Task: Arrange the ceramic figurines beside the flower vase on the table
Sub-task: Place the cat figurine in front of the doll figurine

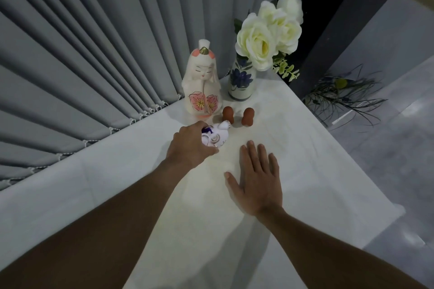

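Note:
A white vase [241, 82] with blue flowers painted on it holds pale roses [267, 35] at the table's far corner. Left of it stands a tall cream doll figurine [203, 84] with pink blossoms. Two small brown figurines [227, 114] [248, 117] stand in front of the vase. My left hand [190, 145] grips a small white cat figurine [217, 136] with a raised paw and purple marks, close to the brown pair. My right hand [257, 176] lies flat on the cloth, fingers spread, holding nothing.
A white cloth [117, 195] covers the table. Grey pleated curtains [94, 54] hang close behind its left edge. The right edge drops to a grey floor, where a dark spiky plant [340, 98] stands.

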